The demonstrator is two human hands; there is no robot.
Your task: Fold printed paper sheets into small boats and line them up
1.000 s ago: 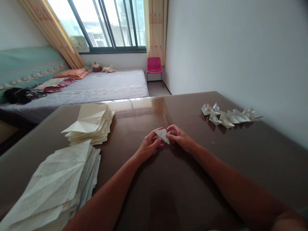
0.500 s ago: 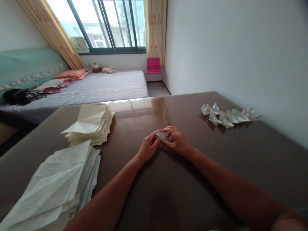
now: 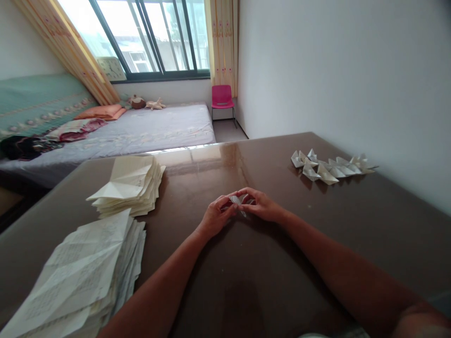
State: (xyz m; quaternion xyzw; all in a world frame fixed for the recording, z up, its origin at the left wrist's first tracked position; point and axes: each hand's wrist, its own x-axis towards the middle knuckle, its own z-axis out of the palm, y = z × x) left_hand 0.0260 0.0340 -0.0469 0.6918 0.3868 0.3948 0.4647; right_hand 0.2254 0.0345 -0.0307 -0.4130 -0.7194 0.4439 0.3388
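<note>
A small folded piece of paper (image 3: 235,200), whitish with faint marks, is held up just above the table between both hands. My left hand (image 3: 216,216) grips its left side between thumb and fingers. From the other side my right hand (image 3: 259,205) pinches it, thumb below and index finger over the top. The fingers cover much of the paper, so its full shape is hidden. Several folded paper boats (image 3: 327,173) stand in a cluster at the table's far right.
Two stacks of creased paper lie at the left: a cream stack (image 3: 123,180) farther back and a printed stack (image 3: 77,263) nearer me. The glossy brown table (image 3: 282,281) runs along the white wall. Beyond it are a bed (image 3: 169,124) and a pink chair (image 3: 221,97).
The paper showed as a flat triangle, then my right hand closed in around it and its fingers now cover more of it. The camera view has shifted slightly.
</note>
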